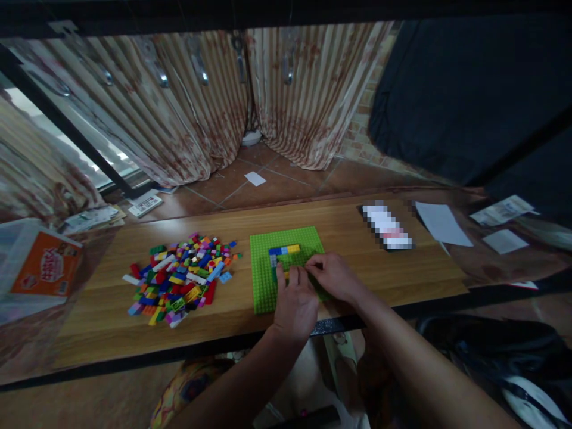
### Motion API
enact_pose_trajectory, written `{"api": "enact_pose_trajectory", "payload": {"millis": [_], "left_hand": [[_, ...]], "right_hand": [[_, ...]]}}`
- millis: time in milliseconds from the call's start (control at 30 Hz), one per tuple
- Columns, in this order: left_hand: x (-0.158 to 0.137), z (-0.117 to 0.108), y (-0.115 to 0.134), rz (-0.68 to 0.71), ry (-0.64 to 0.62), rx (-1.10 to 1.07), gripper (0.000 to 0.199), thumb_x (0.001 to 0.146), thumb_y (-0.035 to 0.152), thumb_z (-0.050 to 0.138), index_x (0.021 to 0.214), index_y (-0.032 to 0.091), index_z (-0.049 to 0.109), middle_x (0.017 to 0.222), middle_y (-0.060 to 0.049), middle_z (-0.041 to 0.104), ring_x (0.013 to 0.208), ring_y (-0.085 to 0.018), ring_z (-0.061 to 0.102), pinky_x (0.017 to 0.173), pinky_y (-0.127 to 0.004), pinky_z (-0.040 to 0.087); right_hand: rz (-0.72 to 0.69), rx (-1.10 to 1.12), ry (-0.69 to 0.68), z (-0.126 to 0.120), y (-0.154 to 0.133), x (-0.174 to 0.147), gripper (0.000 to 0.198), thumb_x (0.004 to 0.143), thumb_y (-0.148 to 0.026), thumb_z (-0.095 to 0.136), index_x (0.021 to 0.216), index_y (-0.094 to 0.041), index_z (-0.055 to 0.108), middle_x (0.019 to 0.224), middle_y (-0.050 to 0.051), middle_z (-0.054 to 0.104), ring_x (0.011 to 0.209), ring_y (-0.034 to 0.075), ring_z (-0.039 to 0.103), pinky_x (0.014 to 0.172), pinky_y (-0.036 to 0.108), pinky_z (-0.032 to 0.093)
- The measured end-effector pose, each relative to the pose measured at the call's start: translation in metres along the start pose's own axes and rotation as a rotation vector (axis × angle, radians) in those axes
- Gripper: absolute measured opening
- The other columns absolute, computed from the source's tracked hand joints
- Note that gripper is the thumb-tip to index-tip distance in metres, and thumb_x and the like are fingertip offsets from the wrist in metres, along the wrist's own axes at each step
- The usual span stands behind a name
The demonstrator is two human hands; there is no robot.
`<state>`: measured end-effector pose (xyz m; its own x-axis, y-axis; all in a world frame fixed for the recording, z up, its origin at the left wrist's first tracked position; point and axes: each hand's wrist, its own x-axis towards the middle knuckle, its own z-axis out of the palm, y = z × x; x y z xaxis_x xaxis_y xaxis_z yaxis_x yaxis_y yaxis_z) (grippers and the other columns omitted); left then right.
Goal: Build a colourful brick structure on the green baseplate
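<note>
A green studded baseplate (261,295) lies on the wooden table in front of me. On it an L-shaped row of toy bricks (285,250) runs along the top in blue, light blue and yellow, with grey and dark green ones down the left side. My left hand (295,304) rests over the plate's lower middle, fingers spread and fingertips touching the bricks there. Close beside it, my right hand (335,277) has thumb and finger pinched together above the plate's right part. Whatever sits in that pinch is hidden. My fingers cover part of the bricks below.
A loose heap of mixed toy bricks (187,274) spreads over the table's left side. A phone (386,227), its screen blurred, and a white paper sheet (442,223) are to the right. Beyond the left end stands a clear plastic box (27,238) with an orange label.
</note>
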<state>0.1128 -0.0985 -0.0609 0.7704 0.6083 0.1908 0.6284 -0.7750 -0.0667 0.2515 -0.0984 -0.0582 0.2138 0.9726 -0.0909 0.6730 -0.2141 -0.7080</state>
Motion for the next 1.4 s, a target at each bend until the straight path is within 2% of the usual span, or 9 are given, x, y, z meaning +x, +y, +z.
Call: {"api": "enact_pose_trajectory", "payload": {"millis": [333,500,600,667,800,933,1067,1200,1400], "left_hand": [[-0.002,0.002,-0.008,-0.037,0.053,-0.06,0.03,0.089,0.013,0.044,0.106,0.009,0.068,0.1,-0.012,0.066,0.097,-0.027,0.057,0.104,-0.058,0.037],[0.0,-0.002,-0.031,-0.097,0.101,-0.316,0.03,0.085,0.009,0.048,0.108,0.018,0.065,0.107,-0.007,0.069,0.102,-0.024,0.058,0.105,-0.054,0.035],[0.005,-0.009,-0.053,-0.203,0.195,-0.4,0.039,0.081,0.004,0.048,0.114,0.019,0.062,0.117,-0.007,0.067,0.108,-0.024,0.057,0.104,-0.051,0.035],[0.009,-0.012,-0.073,-0.299,0.269,-0.436,0.04,0.08,0.003,0.046,0.113,0.018,0.063,0.114,-0.007,0.068,0.105,-0.024,0.058,0.099,-0.047,0.04],[0.012,-0.014,-0.114,-0.484,0.373,-0.512,0.035,0.081,0.005,0.046,0.108,0.014,0.066,0.104,-0.009,0.071,0.098,-0.022,0.062,0.092,-0.038,0.047],[0.007,-0.015,-0.138,-0.609,0.357,-0.514,0.032,0.082,0.008,0.048,0.105,0.015,0.068,0.1,-0.01,0.071,0.096,-0.022,0.064,0.091,-0.035,0.049],[0.004,-0.012,-0.14,-0.624,0.267,-0.484,0.032,0.081,0.01,0.051,0.107,0.015,0.069,0.099,-0.011,0.071,0.095,-0.023,0.064,0.091,-0.036,0.049],[0.001,-0.014,-0.148,-0.664,0.295,-0.463,0.03,0.082,0.013,0.053,0.106,0.016,0.07,0.102,-0.01,0.071,0.099,-0.022,0.064,0.095,-0.036,0.047],[-0.02,-0.029,-0.202,-0.99,0.396,-0.464,0.036,0.081,0.015,0.051,0.112,0.014,0.069,0.11,-0.012,0.071,0.104,-0.024,0.065,0.095,-0.033,0.047]], "right_hand": [[-0.025,0.057,0.011,0.001,0.0,-0.005,0.022,0.082,-0.024,0.052,0.073,-0.018,0.07,0.074,0.005,0.072,0.071,0.019,0.065,0.068,0.03,0.044],[0.005,0.114,0.184,-0.009,0.003,0.002,0.023,0.081,-0.032,0.052,0.075,-0.019,0.07,0.076,0.005,0.072,0.072,0.02,0.064,0.067,0.03,0.044],[0.041,0.164,0.299,-0.016,0.006,0.008,0.026,0.08,-0.039,0.053,0.073,-0.019,0.069,0.072,0.004,0.07,0.068,0.02,0.062,0.064,0.031,0.043],[0.057,0.186,0.338,-0.018,0.005,0.011,0.029,0.079,-0.042,0.053,0.073,-0.018,0.068,0.068,0.004,0.068,0.065,0.02,0.061,0.062,0.031,0.042],[0.046,0.179,0.302,-0.014,-0.001,0.007,0.032,0.08,-0.045,0.052,0.076,-0.019,0.068,0.071,0.004,0.069,0.067,0.02,0.062,0.064,0.031,0.043],[0.012,0.134,0.265,-0.009,-0.005,0.002,0.033,0.081,-0.047,0.051,0.079,-0.021,0.07,0.078,0.004,0.072,0.075,0.022,0.065,0.069,0.032,0.046],[0.004,0.079,0.262,-0.006,-0.005,0.003,0.033,0.081,-0.05,0.052,0.082,-0.023,0.071,0.084,0.004,0.074,0.079,0.024,0.068,0.07,0.032,0.048],[-0.003,0.042,0.267,-0.002,-0.007,0.005,0.034,0.08,-0.052,0.053,0.082,-0.024,0.072,0.085,0.004,0.075,0.081,0.025,0.069,0.071,0.033,0.05],[0.041,0.016,0.236,0.0,-0.007,0.006,0.037,0.079,-0.055,0.051,0.084,-0.025,0.071,0.089,0.003,0.075,0.085,0.026,0.069,0.078,0.037,0.051]]}}
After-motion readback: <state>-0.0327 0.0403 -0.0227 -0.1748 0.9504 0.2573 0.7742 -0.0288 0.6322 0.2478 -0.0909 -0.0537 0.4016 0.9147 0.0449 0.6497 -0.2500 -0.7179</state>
